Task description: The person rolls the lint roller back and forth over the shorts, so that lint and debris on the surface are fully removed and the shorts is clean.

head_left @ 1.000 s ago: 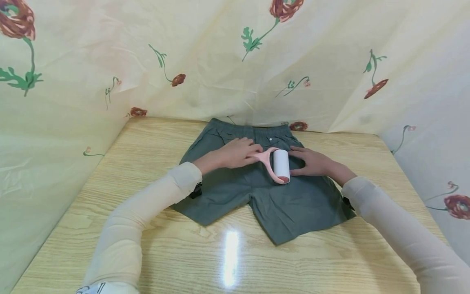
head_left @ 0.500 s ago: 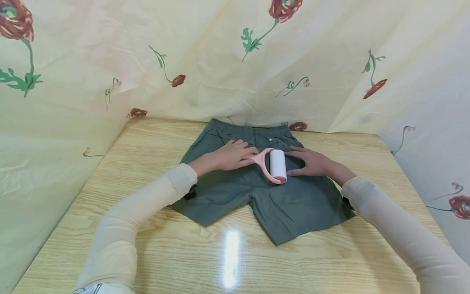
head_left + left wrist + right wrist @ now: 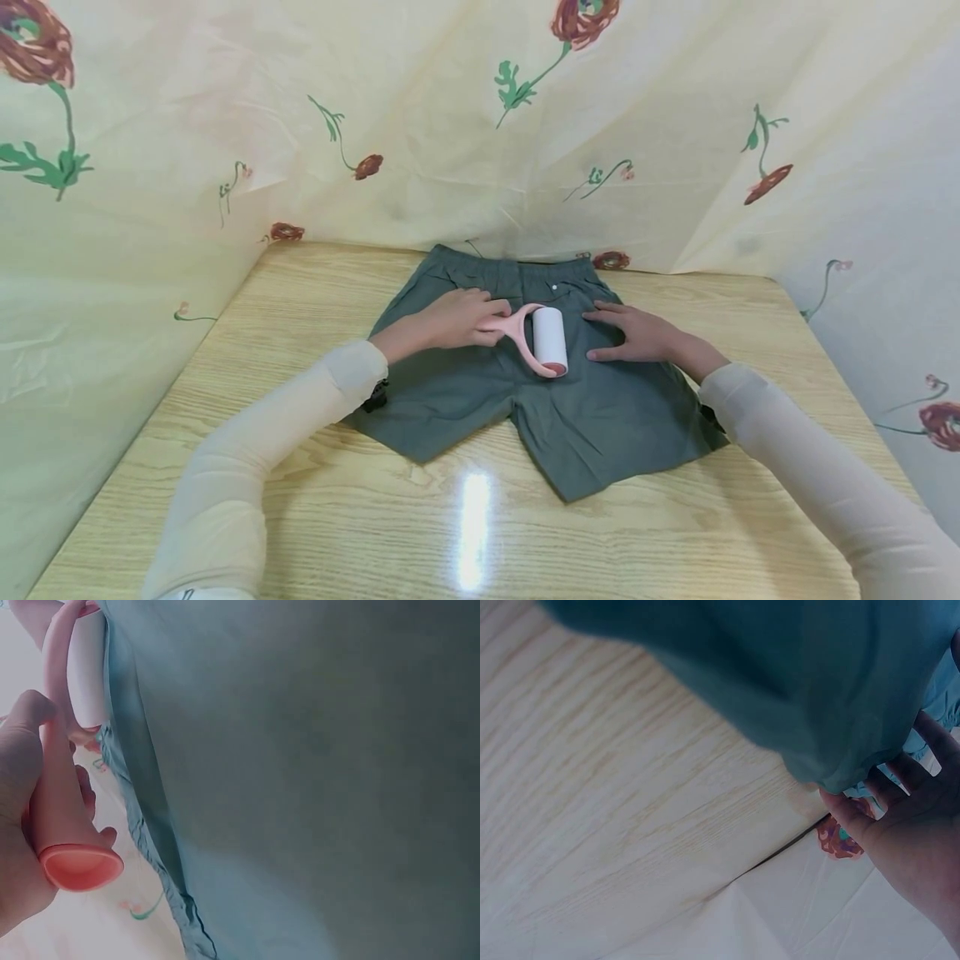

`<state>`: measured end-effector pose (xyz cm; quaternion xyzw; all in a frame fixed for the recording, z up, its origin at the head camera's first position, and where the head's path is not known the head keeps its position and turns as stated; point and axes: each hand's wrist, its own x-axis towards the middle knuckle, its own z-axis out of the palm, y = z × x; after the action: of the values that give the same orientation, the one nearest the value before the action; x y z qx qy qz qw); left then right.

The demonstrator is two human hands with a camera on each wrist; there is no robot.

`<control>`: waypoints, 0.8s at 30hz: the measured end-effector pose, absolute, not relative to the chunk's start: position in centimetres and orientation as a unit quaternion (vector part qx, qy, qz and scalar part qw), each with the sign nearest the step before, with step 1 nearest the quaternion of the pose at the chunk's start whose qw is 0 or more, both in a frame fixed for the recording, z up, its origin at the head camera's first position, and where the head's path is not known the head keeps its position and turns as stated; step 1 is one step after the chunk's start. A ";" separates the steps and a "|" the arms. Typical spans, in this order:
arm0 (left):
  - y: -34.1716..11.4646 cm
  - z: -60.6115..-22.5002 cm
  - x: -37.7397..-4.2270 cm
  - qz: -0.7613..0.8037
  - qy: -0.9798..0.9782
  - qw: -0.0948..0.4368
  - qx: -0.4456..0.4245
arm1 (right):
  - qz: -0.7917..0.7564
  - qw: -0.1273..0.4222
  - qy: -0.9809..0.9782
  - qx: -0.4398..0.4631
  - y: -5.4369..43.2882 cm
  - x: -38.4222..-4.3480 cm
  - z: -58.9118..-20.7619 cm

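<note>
Dark green shorts [image 3: 450, 400] lie spread flat, waistband toward the back. My left hand [image 3: 456, 318] grips the pink handle of a lint roller [image 3: 551, 340], whose white roll rests on the upper middle of the shorts. In the left wrist view the fingers and thumb of the left hand [image 3: 22, 802] wrap the lint roller's handle [image 3: 64, 795], its hollow end facing the camera. To the right of the roll, my right hand [image 3: 643, 333] rests on the shorts with fingers spread. The right wrist view shows this right hand [image 3: 907, 817] with extended fingers touching the fabric [image 3: 817, 697].
A wood-grain table [image 3: 360, 525] bears the shorts, with a bright light reflection near its front. A cream sheet with a flower print [image 3: 420, 125] hangs behind the table and along both sides. The waistband lies close to this sheet.
My left hand has drawn the lint roller leftward across the shorts, away from the right hand, widening the gap between roll and fingers. The right hand stays in place.
</note>
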<state>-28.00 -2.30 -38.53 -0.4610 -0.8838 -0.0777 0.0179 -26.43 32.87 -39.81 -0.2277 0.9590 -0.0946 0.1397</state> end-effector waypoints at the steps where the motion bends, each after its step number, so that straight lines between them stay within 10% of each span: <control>1: -2.5 -38.6 -28.0 -0.079 -0.883 0.023 -0.462 | -0.095 0.140 0.959 -0.227 32.9 -26.4 -39.8; 24: -8.3 -38.2 -29.2 -0.116 -0.894 -0.003 -0.433 | -0.102 0.143 0.956 -0.233 32.8 -26.3 -39.6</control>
<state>-29.19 -8.33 -38.23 -0.4331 -0.8938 -0.1160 -0.0027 -26.34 32.84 -39.56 -0.2333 0.9564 -0.1023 0.1426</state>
